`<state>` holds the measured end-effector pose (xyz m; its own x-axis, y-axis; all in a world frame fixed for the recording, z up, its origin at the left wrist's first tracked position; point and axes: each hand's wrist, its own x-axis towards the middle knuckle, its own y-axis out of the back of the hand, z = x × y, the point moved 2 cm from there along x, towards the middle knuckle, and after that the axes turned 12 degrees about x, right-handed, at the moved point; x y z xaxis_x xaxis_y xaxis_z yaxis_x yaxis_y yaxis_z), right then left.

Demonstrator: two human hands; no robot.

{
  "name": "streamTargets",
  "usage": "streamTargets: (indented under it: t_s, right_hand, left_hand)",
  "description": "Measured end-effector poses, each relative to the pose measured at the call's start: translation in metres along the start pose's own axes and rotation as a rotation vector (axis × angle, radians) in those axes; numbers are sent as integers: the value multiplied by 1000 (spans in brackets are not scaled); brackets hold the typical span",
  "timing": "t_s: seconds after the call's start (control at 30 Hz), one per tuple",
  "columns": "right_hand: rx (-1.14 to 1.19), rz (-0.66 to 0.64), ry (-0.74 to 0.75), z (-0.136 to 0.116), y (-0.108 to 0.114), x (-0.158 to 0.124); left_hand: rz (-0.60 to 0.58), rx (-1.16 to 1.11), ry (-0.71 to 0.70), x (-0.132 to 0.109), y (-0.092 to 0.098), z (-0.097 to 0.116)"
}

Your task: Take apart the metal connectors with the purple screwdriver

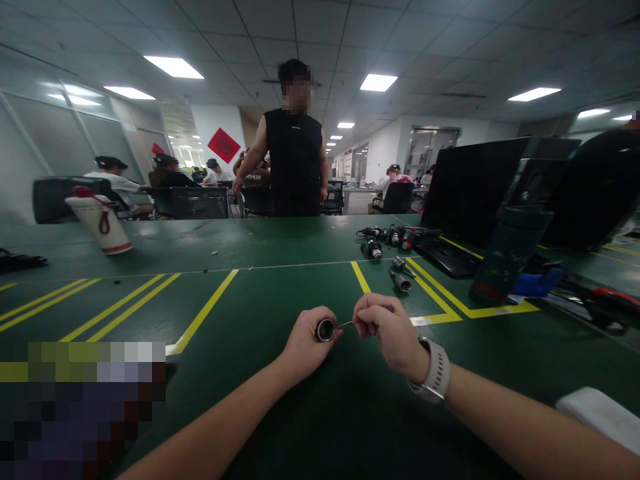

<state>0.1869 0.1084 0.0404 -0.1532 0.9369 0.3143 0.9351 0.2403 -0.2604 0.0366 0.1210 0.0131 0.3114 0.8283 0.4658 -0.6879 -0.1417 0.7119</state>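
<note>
My left hand (310, 340) is closed round a short dark cylindrical part (325, 330) with a metal-rimmed round end turned toward me. A small screwdriver (346, 325) with a thin metal shaft is pinched in my right hand (383, 327). Its shaft points left, and the tip is at or very near the side of the cylinder; I cannot tell if they touch. Most of the handle is hidden by my fingers. Both hands are over the green tabletop (240, 400). Beyond my right hand lie a metal sleeve (401, 281) and a small metal part (403, 267).
Black tool parts with a cable (373, 249) lie farther back. On the right are a dark bottle (513, 253), a black monitor (470, 180) and a blue object (537, 283). A white cup (103, 220) stands at left. A person (295, 153) stands across the table.
</note>
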Motion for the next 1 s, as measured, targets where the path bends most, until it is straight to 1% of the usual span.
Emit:
streamTargets:
  t_s: [0.17,0.37,0.5,0.6,0.7,0.83,0.93,1.0]
  right_hand:
    - [116,76,-36,8,3,2]
    - [149,120,-17,4,0,1]
    - [145,95,36,4,2,1]
    - [127,68,36,6,3,0]
    - [112,74,47,5,4,0]
    - [142,137,82,1,4,2]
    - [177,183,71,0,5,2]
    - [196,196,58,1,5,3]
  left_hand:
    - [-13,-60,39,-1,-2,-4]
    - [-35,-141,73,0,-4,-8]
    - [-42,-201,97,0,-6,-10]
    - [-52,-239,124,0,-5,-10]
    - [-47,-288,139,0,-4,-10]
    - [-23,-320,166,1,-4,-12]
    - [-1,-324,168,2,-4,-14]
    - [-7,-314,165,2,-4,-14]
